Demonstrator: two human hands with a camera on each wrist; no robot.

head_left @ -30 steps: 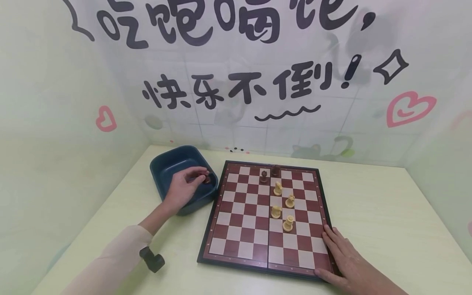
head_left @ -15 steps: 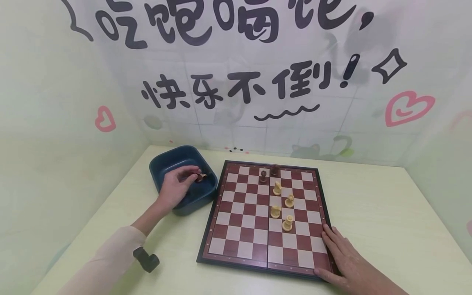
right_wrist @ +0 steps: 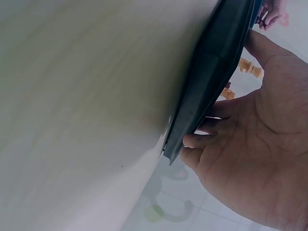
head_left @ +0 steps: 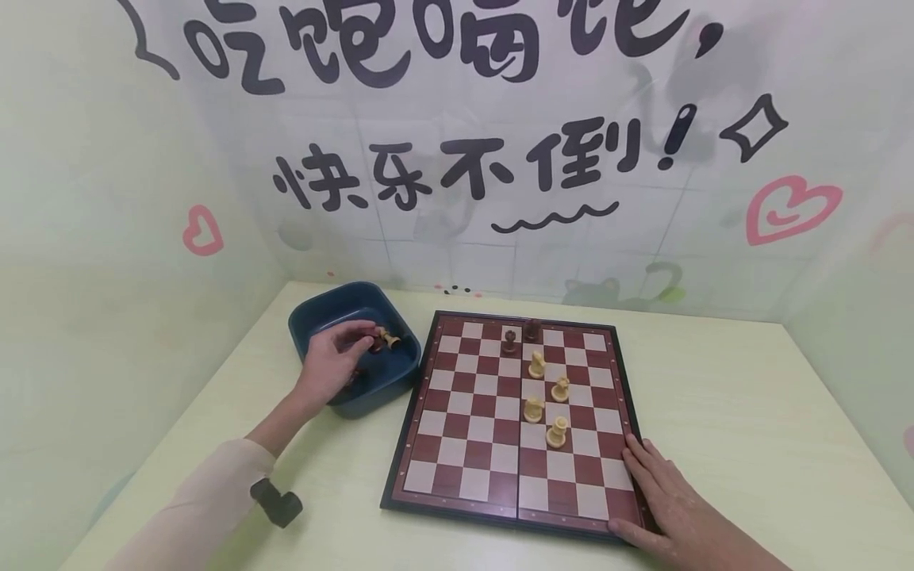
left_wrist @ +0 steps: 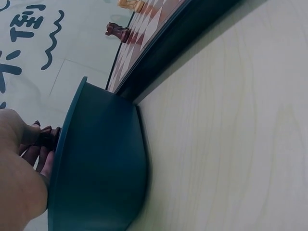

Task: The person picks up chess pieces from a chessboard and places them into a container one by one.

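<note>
A hand could pass over the chessboard's (head_left: 464, 428) near left; cream pieces (head_left: 560, 391) obstruct its right half, dark pieces (head_left: 509, 342) its far middle, the bin (head_left: 385, 395) its left side, the right hand (head_left: 667, 498) its right edge

Chessboard (head_left: 464, 428), left fingers (head_left: 359, 346) apparently pinching chessman (head_left: 377, 344)

The back wall (head_left: 443, 258) past the worktop's (head_left: 721, 396) far edge has chunky black Chinese lettering, and the top row (head_left: 496, 47) goes 吃饱, then a cropped character I can't call for sure, then 饱 and a comma. Lower down, closer to that far edge, it's 快乐不倒! (head_left: 478, 178) with a squiggle (head_left: 557, 219) under the right half. The chessboard (head_left: 464, 452) has tiny marks along its border, way too small to read.
</note>
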